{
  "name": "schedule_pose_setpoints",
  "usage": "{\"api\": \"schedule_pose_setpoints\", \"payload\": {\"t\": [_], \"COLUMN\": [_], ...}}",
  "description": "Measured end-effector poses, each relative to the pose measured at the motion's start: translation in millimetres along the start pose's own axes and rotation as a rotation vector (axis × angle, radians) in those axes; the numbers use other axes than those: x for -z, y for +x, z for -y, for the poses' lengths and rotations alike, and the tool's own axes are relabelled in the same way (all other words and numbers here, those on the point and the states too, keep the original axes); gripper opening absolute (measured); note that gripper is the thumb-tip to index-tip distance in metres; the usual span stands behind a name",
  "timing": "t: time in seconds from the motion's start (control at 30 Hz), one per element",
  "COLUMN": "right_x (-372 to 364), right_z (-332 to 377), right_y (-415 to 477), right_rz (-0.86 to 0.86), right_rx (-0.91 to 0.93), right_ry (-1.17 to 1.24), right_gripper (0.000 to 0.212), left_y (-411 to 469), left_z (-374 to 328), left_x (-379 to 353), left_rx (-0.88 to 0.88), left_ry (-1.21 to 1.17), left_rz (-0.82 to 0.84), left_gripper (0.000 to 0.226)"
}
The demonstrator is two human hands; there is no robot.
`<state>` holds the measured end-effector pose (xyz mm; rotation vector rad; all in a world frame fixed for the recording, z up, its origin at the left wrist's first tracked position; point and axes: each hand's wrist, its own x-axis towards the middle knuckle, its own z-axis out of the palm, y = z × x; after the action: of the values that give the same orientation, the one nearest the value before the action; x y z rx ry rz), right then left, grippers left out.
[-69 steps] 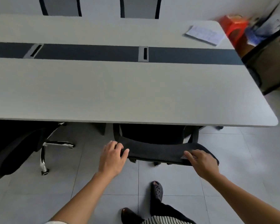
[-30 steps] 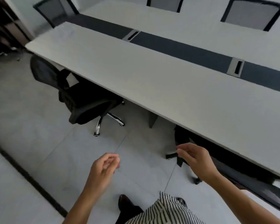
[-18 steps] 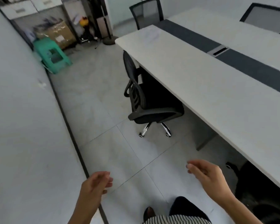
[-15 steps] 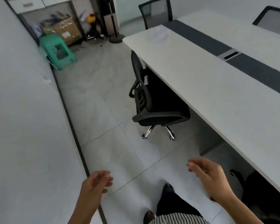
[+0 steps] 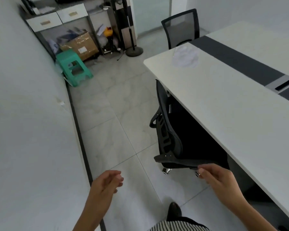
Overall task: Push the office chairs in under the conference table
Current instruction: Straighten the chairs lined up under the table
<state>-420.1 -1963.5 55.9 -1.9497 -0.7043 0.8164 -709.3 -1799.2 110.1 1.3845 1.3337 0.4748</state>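
My left hand (image 5: pixel 107 184) and right hand (image 5: pixel 218 179) hang loosely curled, both empty, the right near the chair (image 5: pixel 172 135) seat. The chair sits partly under the bench (image 5: pixel 223 100), its back outside the bench edge. A second chair (image 5: pixel 180 25) stands at the bench's far end.

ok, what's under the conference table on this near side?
A black office chair: its seat is tucked under the conference table, its backrest is just outside the edge, and a chrome caster shows below. Deeper in is shadow, and the tabletop covers the rest of its base.
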Motion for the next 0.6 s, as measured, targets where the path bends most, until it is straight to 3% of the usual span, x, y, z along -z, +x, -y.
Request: {"api": "schedule_pose_setpoints", "payload": {"t": [0.2, 0.33, 0.5, 0.6], "right_x": [-20.2, -41.0, -85.7, -117.5], "right_z": [68.6, 86.8, 103.2, 121.2], "right_y": [95.0, 140.6, 178.6, 198.7], "right_rz": [0.005, -0.104, -0.336, -0.356], "right_rx": [0.079, 0.059, -0.112, -0.297], "right_ry": [0.035, 0.019, -0.034, -0.175], "right_gripper": [0.010, 0.010, 0.013, 0.036], "left_y": [84.6, 162.5, 284.3, 351.7], "left_z": [-32.9, -46.2, -78.7, -110.5], "left_x": [8.8, 14.1, 23.3, 17.0], "left_rx": [0.007, -0.001, -0.101, -0.216], "left_ry": [-0.025, 0.022, 0.167, 0.341], "left_rz": [0.040, 0.139, 0.341, 0.500], "left_gripper": [0.012, 0.011, 0.009, 0.007]}}
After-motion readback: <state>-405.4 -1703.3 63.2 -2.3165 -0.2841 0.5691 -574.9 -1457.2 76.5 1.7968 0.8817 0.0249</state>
